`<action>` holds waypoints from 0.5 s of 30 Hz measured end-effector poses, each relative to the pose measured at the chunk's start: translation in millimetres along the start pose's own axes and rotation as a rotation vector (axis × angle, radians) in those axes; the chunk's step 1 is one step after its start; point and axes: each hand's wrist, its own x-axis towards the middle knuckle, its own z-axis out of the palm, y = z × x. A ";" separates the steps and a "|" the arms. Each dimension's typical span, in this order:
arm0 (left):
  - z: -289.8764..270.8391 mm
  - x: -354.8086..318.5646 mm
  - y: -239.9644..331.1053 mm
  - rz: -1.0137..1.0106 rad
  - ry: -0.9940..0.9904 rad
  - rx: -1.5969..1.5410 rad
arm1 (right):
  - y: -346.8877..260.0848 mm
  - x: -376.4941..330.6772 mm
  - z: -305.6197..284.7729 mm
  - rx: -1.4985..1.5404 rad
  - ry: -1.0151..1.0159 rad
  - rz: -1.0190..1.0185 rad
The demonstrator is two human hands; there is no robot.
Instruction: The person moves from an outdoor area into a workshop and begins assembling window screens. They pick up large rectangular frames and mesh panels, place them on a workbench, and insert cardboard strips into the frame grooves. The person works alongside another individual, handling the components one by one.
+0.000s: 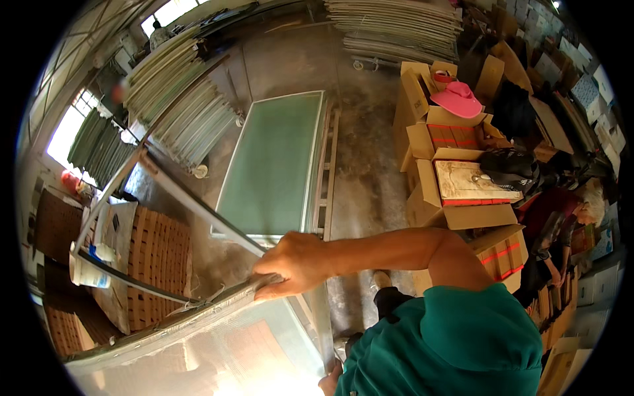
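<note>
A large framed panel (218,350) with a pale translucent face and bright glare leans across the lower left. My right hand (290,264) is closed on its upper corner, the thumb lying along the edge. A metal bar (198,208) of an upright rack runs up to that same corner, just past my fingers. Low in the picture, my left hand (330,379) is closed at the panel's near side edge; most of it is cut off or hidden. Beyond the corner, a green framed panel (274,165) lies flat on a wooden pallet (328,178).
Open cardboard boxes (422,191) line the right, with a pink cap (457,100) on one. A person (555,224) bends beside them. Stacked panels (396,33) stand at the back, more stacks (178,99) at left. A white bucket (89,270) hangs by the rack.
</note>
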 end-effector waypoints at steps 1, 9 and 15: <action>28.5 -1.3 -6.9 0.032 -0.019 0.007 | 9.6 -1.2 -31.1 -0.001 0.014 -0.016; 263.1 -4.1 -22.0 0.350 -0.303 0.014 | 130.2 -14.1 -216.1 0.075 0.398 -0.116; 402.1 -32.8 12.0 0.708 -0.526 -0.151 | 221.7 -13.1 -276.9 0.454 0.652 0.087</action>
